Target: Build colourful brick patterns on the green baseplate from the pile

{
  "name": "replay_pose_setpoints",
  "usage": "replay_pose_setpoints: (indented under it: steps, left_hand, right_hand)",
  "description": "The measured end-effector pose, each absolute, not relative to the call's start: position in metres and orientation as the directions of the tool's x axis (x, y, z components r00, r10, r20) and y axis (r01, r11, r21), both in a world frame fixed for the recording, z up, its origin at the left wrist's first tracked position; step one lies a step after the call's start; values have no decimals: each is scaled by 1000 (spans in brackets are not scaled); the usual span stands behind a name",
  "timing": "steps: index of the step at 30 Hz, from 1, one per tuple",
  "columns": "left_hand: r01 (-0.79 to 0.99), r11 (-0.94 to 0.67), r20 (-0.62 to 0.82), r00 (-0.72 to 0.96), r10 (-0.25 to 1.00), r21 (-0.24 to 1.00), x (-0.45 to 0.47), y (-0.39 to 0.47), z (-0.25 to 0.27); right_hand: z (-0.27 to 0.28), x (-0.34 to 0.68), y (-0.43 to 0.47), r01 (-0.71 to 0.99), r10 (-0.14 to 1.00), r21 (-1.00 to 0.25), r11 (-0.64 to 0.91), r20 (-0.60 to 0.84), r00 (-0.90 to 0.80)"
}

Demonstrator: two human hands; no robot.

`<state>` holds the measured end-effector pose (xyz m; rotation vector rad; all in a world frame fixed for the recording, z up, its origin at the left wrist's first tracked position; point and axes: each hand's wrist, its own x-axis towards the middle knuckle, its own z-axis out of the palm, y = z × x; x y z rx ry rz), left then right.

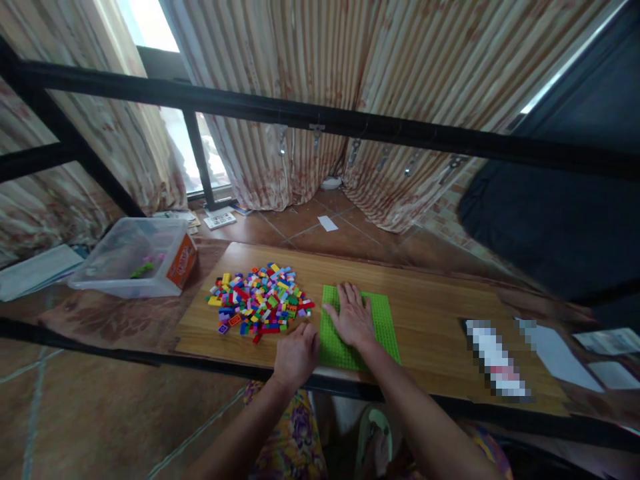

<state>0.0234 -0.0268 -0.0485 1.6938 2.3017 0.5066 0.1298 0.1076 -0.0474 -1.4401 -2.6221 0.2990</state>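
A green studded building-brick baseplate point(384, 320) lies on the wooden board in front of me. My right hand point(353, 319) rests flat on it, palm down, with the fingers spread and nothing held. Just left of the plate's near-left edge is my left hand point(297, 352), closed with its fingers curled under. What it grips, if anything, is hidden. Beyond it to the left spreads a heap of loose multicoloured toy bricks point(260, 297), with a few red ones nearest the knuckles.
A clear plastic box point(135, 287) with an orange label stands left of the wooden board point(430, 313); a few green and pink pieces lie inside. A pixelated object point(495, 360) and white papers point(560, 353) lie at the right. A dark metal rail point(300, 113) crosses beyond.
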Motion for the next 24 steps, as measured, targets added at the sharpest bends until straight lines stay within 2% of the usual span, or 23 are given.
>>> replay_pose_setpoints:
  steps: [3,6,9,11,14,16,19,24]
  left_hand:
    - [876,263,48,-307,950,405,25,-28,-47]
    - [883,260,73,-311,947,392,26,-29,-45]
    - [889,267,65,-311,948,371,26,-29,-42]
    - [890,276,42,-312,949,362,26,-29,-40]
    - [891,286,22,-314,949,353,26,-28,-37]
    - [896,284,30,-313,949,342,25,-28,-37]
    - [905,285,56,-318,947,316,25,-27,-38]
    - [915,278,103,-319,942,293,27,-28,-39]
  right_hand:
    - [-50,130,107,804,841,-262,534,66,-536]
    - [-52,133,106,757,832,-355,548,146,-534]
    - [-49,142,109,637,850,-574,515,242,-469]
    - [-44,154,114,514,898,-745,425,276,-343]
    - [-38,183,121,366,946,-872,325,301,-124]
    - [-40,205,120,370,945,-871,323,319,-74]
    - [-54,230,105,503,953,-813,294,287,-93]
    - [-74,236,81,678,900,-601,424,363,-241]
